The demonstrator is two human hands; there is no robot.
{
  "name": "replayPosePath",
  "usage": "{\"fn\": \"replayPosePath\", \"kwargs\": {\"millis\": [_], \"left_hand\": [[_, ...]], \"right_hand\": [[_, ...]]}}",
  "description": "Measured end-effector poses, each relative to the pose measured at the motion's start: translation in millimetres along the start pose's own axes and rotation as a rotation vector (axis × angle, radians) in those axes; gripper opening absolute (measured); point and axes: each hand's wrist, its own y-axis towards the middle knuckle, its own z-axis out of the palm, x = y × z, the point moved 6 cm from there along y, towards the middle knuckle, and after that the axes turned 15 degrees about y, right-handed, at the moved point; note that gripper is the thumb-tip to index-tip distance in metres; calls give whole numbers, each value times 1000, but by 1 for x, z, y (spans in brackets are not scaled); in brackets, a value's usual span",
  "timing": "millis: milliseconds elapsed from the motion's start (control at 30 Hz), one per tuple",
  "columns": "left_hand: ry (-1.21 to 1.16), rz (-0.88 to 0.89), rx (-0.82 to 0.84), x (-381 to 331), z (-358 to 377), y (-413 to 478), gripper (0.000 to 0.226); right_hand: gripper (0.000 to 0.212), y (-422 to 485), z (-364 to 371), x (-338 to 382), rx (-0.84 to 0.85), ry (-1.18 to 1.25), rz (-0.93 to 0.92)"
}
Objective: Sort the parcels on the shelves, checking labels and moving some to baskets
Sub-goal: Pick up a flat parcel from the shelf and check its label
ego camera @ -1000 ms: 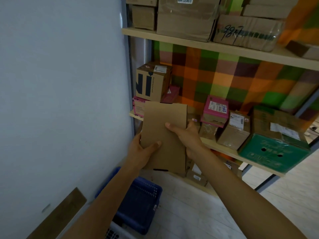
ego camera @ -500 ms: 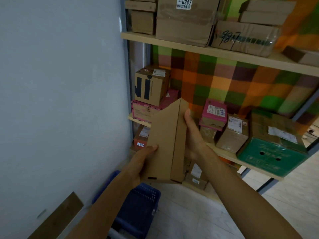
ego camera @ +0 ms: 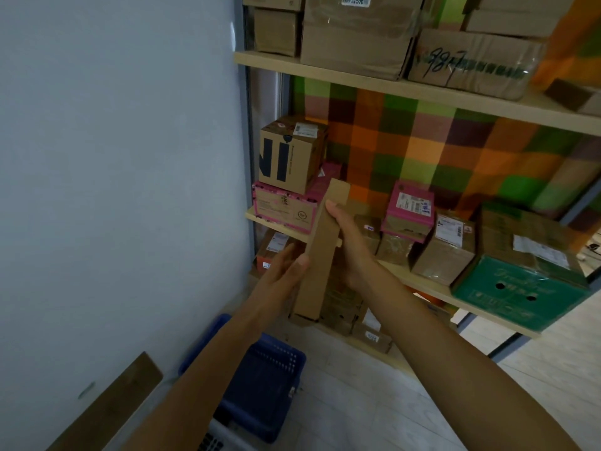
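I hold a flat plain brown cardboard parcel (ego camera: 320, 252) upright in front of the middle shelf (ego camera: 422, 281), its narrow edge turned toward me. My right hand (ego camera: 353, 245) grips its right side, thumb near the top edge. My left hand (ego camera: 281, 271) holds the left side lower down, thumb on the narrow face. No label shows on the visible faces. A dark blue basket (ego camera: 263, 385) stands on the floor below my arms.
The middle shelf carries a brown box with black bars (ego camera: 289, 154) on a pink box (ego camera: 283, 206), another pink parcel (ego camera: 409, 206), small brown boxes and a green carton (ego camera: 520, 288). Large cartons fill the upper shelf (ego camera: 357, 30). A white wall is on the left.
The parcel has been rotated from its broad face toward me to edge-on. My right hand slid to its right side, and my left hand shifted along the left side.
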Motion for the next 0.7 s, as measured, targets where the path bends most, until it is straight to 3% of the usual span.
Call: {"fn": "replayPosePath", "kwargs": {"millis": [67, 133, 233, 300, 467, 533, 633, 700], "left_hand": [[2, -1, 79, -4, 6, -2, 64], [-49, -61, 131, 2, 11, -2, 80], [-157, -129, 163, 10, 14, -3, 63], [-168, -139, 159, 12, 14, -3, 54], [-201, -82, 64, 10, 10, 0, 82], [-194, -89, 57, 8, 7, -1, 83], [-157, -90, 38, 6, 6, -2, 72], [-138, -83, 40, 6, 6, -3, 68]], "right_hand": [[88, 1, 2, -1, -32, -14, -17], [84, 2, 4, -1, -39, -20, -39], [73, 2, 6, -1, -44, -45, -53], [88, 0, 8, -1, -26, -86, -40], [109, -7, 9, 2, 59, -167, 78], [104, -8, 5, 3, 61, -184, 124], [76, -9, 1, 7, 62, -191, 123], [72, -10, 4, 8, 91, -193, 119]]}}
